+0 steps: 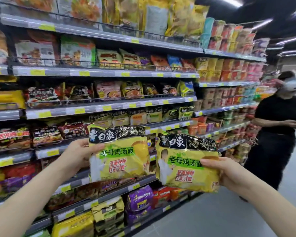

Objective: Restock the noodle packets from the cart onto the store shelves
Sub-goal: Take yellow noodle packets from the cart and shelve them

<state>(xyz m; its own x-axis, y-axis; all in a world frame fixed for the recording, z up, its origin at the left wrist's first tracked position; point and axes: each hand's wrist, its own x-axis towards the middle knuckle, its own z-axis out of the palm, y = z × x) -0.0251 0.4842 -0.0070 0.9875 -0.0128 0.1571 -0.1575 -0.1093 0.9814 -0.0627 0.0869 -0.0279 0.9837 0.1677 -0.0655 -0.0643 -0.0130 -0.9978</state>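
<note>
Yellow film crinkles under the left hand's fingers (92, 148), which close on the left edge of 1 noodle packet (120, 154), thumb across its front. The right hand's fingers (210, 162) grip a second noodle packet (184, 165) by its right edge, thumb on the printed face. Both packets stand upright, long axis roughly vertical, black header band on top, side by side with a narrow gap between them.

Taking the left packet as landmark: the matching yellow-and-black row (143, 116) sits on the shelf (167, 124) just above and behind it, faces outward. The right packet hangs just right of it and slightly lower. A bystander in black (277, 127) stands well to its right, down the aisle. No cart is in view.

Judging from this, the left hand (77, 154) is nearer that row, so its packet likely goes up and forward first.
</note>
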